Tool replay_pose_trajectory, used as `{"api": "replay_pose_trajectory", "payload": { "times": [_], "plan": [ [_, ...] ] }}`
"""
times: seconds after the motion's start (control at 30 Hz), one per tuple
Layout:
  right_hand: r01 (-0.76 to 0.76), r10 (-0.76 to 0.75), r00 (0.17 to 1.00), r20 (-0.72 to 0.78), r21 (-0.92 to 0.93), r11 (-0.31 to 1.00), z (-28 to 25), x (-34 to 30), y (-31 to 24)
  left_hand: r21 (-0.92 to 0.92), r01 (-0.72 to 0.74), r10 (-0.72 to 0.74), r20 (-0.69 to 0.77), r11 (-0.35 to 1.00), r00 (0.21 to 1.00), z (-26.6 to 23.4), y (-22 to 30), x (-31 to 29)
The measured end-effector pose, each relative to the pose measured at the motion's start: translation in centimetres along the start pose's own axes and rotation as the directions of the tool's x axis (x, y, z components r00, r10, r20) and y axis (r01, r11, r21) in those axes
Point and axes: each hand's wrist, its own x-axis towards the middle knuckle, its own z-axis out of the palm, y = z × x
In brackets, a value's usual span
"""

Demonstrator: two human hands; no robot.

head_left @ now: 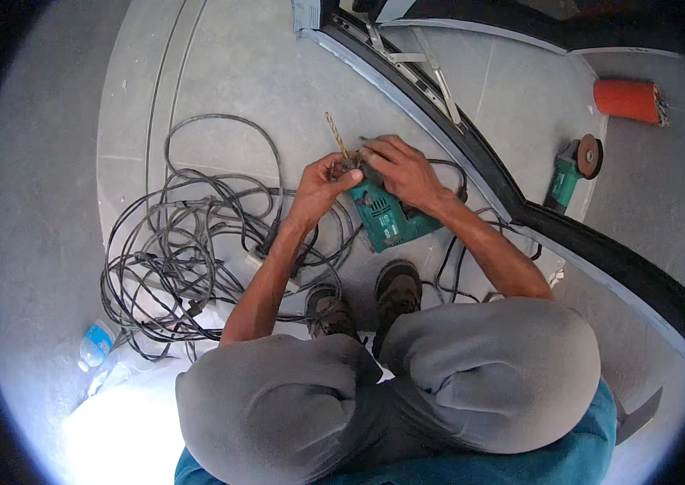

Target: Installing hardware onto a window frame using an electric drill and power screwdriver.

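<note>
A green power drill point(387, 220) lies in front of my shoes, its body pointing up and away from me. From its chuck sticks a gold-coloured drill bit point(333, 131). My left hand point(320, 187) is closed round the chuck, thumb across its near side. Over the front of the drill, my right hand point(404, 170) has its fingers bent in a pinch beside the chuck. A small dark bit shows at those fingertips, too unclear to name. Both hands partly hide the chuck.
A tangled heap of black cable point(189, 259) lies on the left. Beyond a dark frame rail point(488, 162) on the right are a green angle grinder point(570, 174) and an orange-red roll point(629, 101). A plastic bottle point(96, 346) lies at lower left.
</note>
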Motion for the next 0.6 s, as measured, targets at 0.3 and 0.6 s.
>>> {"api": "replay_pose_trajectory", "payload": {
  "times": [0.3,0.6],
  "plan": [
    [-0.487,0.512,0.818,-0.263,0.158,0.859,0.9,-1.3,0.7,0.03,-0.005,0.006,-0.052,1.0,0.999,1.1,0.3,0.1],
    [-0.329,0.306,0.922,-0.237,-0.061,0.942,-2.4,2.3,-4.6,0.332,0.071,0.019,-0.26,0.941,0.965,1.6,-1.1,0.1]
  ]
}}
